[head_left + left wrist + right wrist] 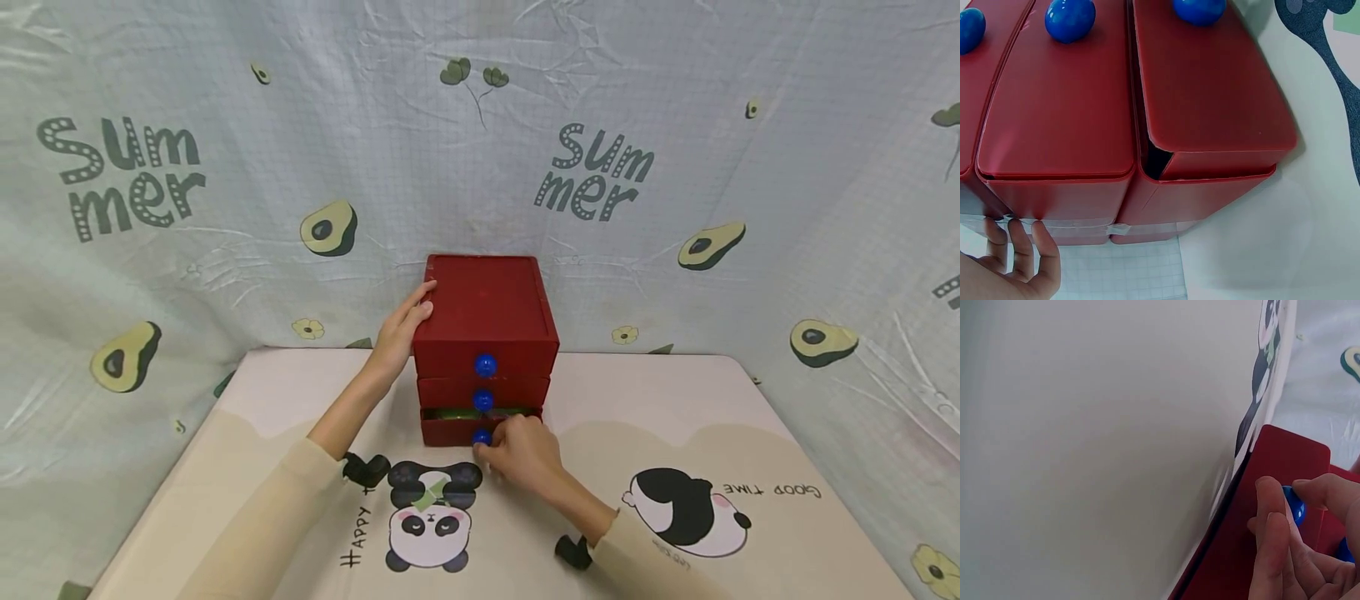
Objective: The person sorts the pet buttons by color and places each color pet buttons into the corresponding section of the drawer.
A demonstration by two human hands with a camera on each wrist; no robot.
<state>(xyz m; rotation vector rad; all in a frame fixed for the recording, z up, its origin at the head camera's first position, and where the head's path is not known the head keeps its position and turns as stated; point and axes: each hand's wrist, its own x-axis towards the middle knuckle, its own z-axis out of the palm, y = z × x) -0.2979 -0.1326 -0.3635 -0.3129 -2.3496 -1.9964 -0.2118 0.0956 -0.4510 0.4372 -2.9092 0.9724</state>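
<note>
A red three-drawer box (483, 300) with blue round knobs stands on the table. Its bottom drawer (446, 431) is partly pulled out, and something green and shiny (457, 413) shows in the gap; what it is cannot be told. My right hand (525, 454) pinches the bottom drawer's blue knob (1295, 506) between thumb and fingers. Against the box's left side rests my left hand (397, 337), its fingers (1019, 244) fairly straight on the wall near a strip of clear tape (1085, 224). The upper drawers are closed.
A pale tablecloth (300, 400) with printed pandas (430, 533) covers the table. Directly behind the box hangs a light curtain (480, 183) printed with avocados and lettering. Black straps (366, 470) are on both wrists.
</note>
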